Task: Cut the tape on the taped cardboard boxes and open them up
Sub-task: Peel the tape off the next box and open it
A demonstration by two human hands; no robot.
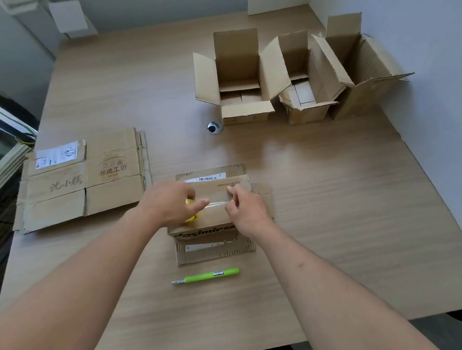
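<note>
Both arms are reaching forward, the left hand (171, 204) and right hand (245, 209) pinching clear tape (217, 203) stretched over the flattened box (214, 192).

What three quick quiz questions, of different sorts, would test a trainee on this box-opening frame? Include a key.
1. True or false: the green utility knife is held in the right hand.
2. Multiple choice: how many opened boxes stand upright at the far right of the table? A) one B) three C) five
3. Fill in: both hands are on the clear tape across the ______.

Key:
1. False; it lies on the table in front of the small cardboard box, and the left hand does not hold it either.
2. B: first, second, third.
3. small cardboard box
</note>
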